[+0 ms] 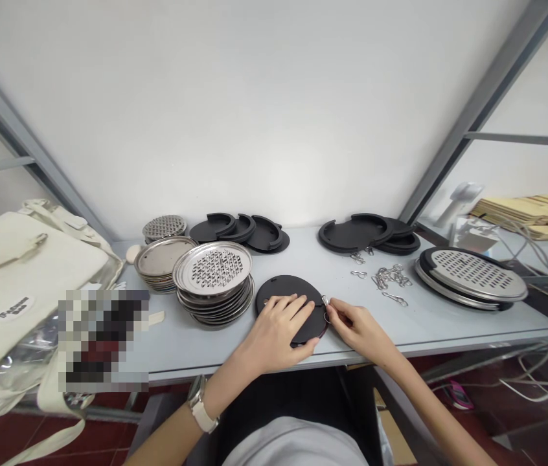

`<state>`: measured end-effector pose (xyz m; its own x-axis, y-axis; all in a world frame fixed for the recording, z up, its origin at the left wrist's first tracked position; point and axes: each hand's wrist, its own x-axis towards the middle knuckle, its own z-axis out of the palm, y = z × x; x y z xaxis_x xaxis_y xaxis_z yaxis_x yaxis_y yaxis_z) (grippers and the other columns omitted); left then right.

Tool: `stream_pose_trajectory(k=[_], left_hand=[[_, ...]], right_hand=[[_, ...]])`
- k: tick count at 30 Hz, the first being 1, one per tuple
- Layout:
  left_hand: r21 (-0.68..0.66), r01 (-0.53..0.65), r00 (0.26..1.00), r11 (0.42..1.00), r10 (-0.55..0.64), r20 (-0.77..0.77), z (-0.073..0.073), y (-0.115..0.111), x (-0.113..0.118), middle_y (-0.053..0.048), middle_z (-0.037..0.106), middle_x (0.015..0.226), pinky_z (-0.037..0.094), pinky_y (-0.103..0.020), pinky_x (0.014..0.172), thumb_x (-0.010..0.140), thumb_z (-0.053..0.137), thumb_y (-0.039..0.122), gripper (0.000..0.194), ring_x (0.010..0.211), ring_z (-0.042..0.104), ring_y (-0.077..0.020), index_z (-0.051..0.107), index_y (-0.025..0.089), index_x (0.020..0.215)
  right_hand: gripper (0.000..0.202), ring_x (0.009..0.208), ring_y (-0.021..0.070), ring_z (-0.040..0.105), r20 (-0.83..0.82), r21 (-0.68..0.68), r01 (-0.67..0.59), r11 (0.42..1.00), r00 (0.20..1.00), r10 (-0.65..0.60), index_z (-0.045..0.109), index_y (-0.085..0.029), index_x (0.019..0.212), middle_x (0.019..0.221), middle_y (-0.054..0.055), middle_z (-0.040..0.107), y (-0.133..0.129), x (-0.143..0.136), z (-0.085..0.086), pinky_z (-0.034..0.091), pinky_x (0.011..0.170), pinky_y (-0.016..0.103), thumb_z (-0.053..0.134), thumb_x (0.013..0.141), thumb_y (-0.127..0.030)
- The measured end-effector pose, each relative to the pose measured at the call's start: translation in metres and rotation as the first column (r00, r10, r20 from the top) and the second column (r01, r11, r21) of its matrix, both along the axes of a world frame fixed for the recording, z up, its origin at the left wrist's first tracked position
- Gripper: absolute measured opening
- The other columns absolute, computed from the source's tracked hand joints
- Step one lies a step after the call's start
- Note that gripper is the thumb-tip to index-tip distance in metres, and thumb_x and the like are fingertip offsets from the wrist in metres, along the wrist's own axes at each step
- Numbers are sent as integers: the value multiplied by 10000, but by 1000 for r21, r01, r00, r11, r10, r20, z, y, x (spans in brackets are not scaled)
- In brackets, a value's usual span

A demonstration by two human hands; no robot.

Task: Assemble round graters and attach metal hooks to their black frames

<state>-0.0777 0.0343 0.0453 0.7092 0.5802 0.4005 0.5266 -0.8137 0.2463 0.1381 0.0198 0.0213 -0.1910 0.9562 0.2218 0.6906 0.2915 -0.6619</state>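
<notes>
A: How far along does the work look?

B: Partway, by judgement. Well right of the black disc (pixel 278 288), a perforated metal plate (pixel 480 275) sits in a black rim, so that one looks put together. The stack of grater plates (pixel 213 259) just left of the disc and the black holders (pixel 354 233) beyond it to the right seem left to do, as do the loose clips (pixel 393 277) to its right.

A: And the piece in hand?

B: The disc lies flat on the table (pixel 181 346), and a metal clip (pixel 325 300) is at its right edge. Whether the clip is fastened to it cannot be told.

A: Where are the fingers?

B: The person's left hand (pixel 281 327) rests over the disc, fingers spread and touching its top, gripping nothing that shows. The right hand (pixel 356 329), just right of the disc, pinches the clip between thumb and forefinger, the clip at the fingertips.
</notes>
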Motion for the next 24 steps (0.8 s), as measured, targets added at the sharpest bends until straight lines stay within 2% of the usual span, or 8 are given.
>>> stream_pose_trajectory(k=[24], left_hand=[[15,10,999,1000,-9,-30,0,-1,-1,-127,472,1388,364,-442,1008,905,479,441,555,1251,445,-280,401,173,1385]], right_hand=[[312,487,88,301,3,-1,18,1000,1000,-18,306,-211,629,518,-71,307,0,0,3,259,482,228,395,908,-320]])
